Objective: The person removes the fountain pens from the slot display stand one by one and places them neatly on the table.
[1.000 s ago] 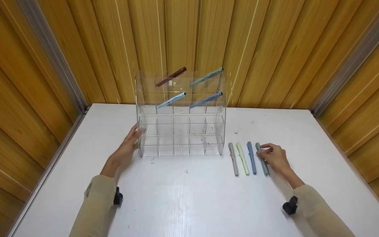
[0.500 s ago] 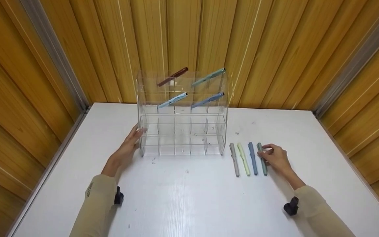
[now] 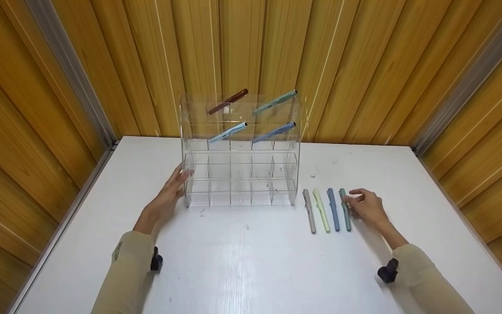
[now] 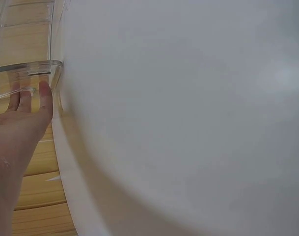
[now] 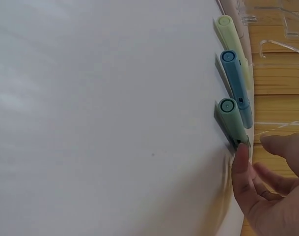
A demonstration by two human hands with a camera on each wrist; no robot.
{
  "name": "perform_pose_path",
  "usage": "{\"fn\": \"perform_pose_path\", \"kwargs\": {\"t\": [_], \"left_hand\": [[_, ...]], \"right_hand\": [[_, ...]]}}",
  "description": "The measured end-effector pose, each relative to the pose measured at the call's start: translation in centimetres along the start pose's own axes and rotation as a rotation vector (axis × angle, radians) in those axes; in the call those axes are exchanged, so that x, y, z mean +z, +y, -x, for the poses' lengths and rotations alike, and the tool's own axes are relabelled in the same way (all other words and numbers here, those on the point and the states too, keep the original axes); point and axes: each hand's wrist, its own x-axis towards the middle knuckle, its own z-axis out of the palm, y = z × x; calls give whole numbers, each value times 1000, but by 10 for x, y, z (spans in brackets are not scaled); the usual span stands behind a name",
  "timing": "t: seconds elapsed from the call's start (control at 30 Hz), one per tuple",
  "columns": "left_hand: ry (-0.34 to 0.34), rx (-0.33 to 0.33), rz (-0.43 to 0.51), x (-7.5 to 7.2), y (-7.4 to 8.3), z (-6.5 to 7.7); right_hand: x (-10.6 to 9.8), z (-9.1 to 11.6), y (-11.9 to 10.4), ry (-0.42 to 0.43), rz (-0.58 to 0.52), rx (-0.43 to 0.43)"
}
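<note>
In the head view my left hand point(image 3: 171, 185) rests against the left side of a clear acrylic pen stand point(image 3: 241, 192). Its fingers look fairly straight beside the clear panel in the left wrist view. My right hand point(image 3: 368, 207) is at a dark green pen point(image 3: 345, 213) lying on the white table. One fingertip touches that pen in the right wrist view, while the other fingers are spread away from it. To its left lie a blue pen point(image 3: 334, 211), a light green pen point(image 3: 321, 211) and a grey pen point(image 3: 309, 212), roughly parallel.
Higher on the stand, a dark red pen point(image 3: 228, 102), a green pen point(image 3: 275, 103), a light blue pen point(image 3: 228, 132) and a blue pen point(image 3: 273, 132) lie slanted. Wood-look panels point(image 3: 242, 52) rise behind the white table point(image 3: 233, 261).
The dark green pen's near end has swung left, bringing it closer in line with the blue one. My right hand's fingers have loosened and shifted slightly right. The left hand stays put.
</note>
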Motion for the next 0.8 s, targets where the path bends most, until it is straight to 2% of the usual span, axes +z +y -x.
{"fn": "perform_pose_path", "kwargs": {"t": [0.23, 0.43, 0.67, 0.8], "left_hand": [[0, -1, 19, 0, -1, 2], [13, -7, 21, -1, -3, 1], [6, 2, 8, 0, 1, -1], [2, 13, 9, 1, 1, 1]], "right_hand": [[-3, 0, -10, 2, -61, -23], [-2, -4, -30, -7, -135, -24], [5, -7, -61, -89, -333, -3], [12, -6, -79, -125, -357, -25]]}}
